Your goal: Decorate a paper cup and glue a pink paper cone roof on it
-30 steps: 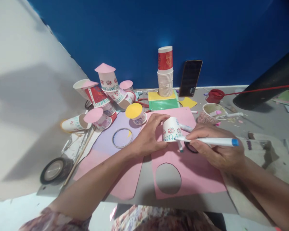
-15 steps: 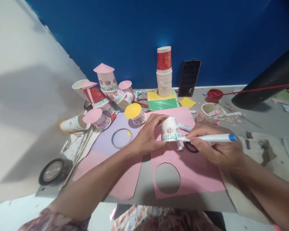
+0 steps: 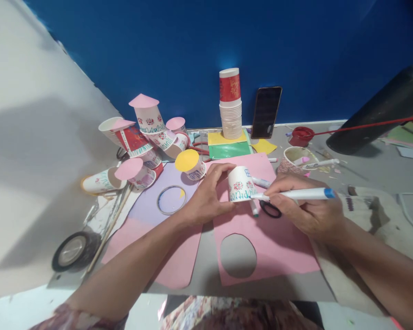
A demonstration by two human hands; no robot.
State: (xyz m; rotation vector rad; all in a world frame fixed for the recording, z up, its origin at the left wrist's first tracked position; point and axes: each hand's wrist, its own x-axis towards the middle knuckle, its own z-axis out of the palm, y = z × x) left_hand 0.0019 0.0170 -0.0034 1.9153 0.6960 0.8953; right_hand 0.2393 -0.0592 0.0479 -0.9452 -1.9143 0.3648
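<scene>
My left hand [image 3: 206, 199] grips a small white paper cup [image 3: 240, 183], upside down, with red flower prints and blue marks along its rim. In my right hand [image 3: 306, 208] is a white marker with a blue end [image 3: 296, 194]; its tip touches the cup's lower edge. Both hands hover over a pink paper sheet [image 3: 275, 243] with a round hole [image 3: 238, 255] cut out of it. A second marker [image 3: 261, 182] and black scissors handles [image 3: 270, 210] lie partly hidden under my right hand.
Several decorated cups with pink and yellow lids [image 3: 147, 137] are piled at the back left. A cup stack [image 3: 230, 110], a leaning phone [image 3: 266, 112], yellow and green paper [image 3: 229, 144], a cup of markers [image 3: 298, 158], a tape roll [image 3: 70, 250] and a lilac sheet [image 3: 170, 199] surround the work.
The view has drifted slightly. My right hand has slid the marker tip a little along the cup's rim, and my left hand keeps hold of the cup.
</scene>
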